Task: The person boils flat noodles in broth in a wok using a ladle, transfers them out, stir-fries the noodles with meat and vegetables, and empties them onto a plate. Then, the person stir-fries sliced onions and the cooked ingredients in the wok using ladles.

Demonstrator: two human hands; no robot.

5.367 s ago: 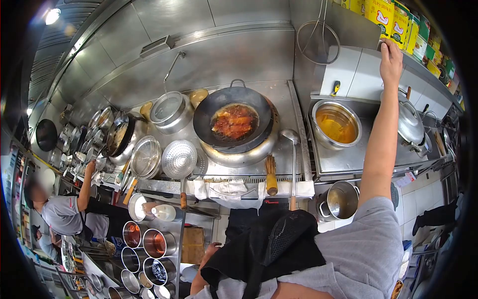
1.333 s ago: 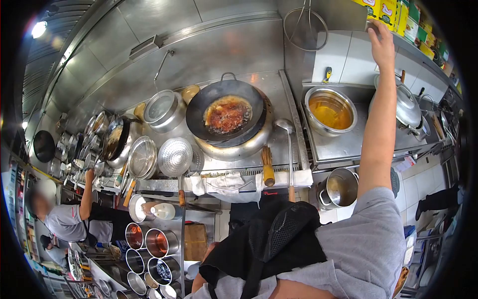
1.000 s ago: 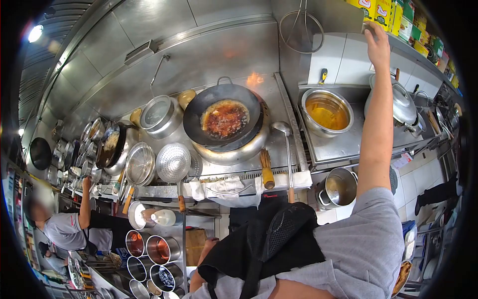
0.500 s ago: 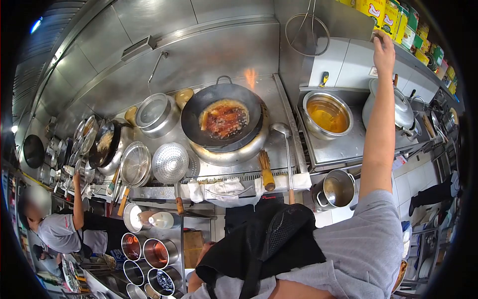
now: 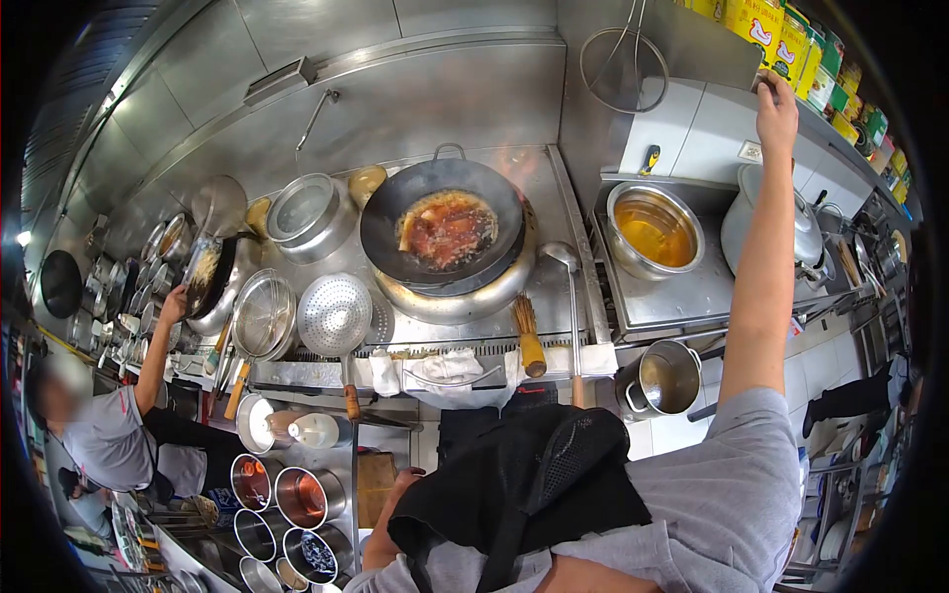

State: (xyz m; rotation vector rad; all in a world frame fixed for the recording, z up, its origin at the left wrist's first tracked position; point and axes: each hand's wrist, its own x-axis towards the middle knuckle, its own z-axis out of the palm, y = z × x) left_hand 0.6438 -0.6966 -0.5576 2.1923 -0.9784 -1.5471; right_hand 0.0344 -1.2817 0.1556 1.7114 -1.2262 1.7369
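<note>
At upper right my right hand (image 5: 777, 91) reaches up, its fingers closed over the lower corner of the steel panel (image 5: 707, 44), near several yellow tins (image 5: 756, 25). My left hand (image 5: 403, 481) shows only partly beside the black apron (image 5: 474, 484); its fingers are mostly hidden. In front of me a black wok (image 5: 390, 212) sits on the burner, with reddish-brown pieces (image 5: 445, 229) bubbling in liquid. A ladle (image 5: 561, 257) and a bamboo brush (image 5: 529, 341) lie to the wok's right. Left of it rests a perforated skimmer (image 5: 334, 314).
A steel pot of yellow liquid (image 5: 657, 232) and a lidded pot (image 5: 791, 227) stand right. Below is a tall pot (image 5: 667, 378). A round wire strainer (image 5: 623, 69) hangs above. At left a co-worker (image 5: 119, 435) handles a pan (image 5: 222, 277); several steel containers (image 5: 311, 494) stand near.
My right hand keeps its place at the panel's corner while the view shifts slightly. The flame behind the wok has shrunk to a faint glow. The co-worker's hand has risen, with a round skimmer lifted above the pan.
</note>
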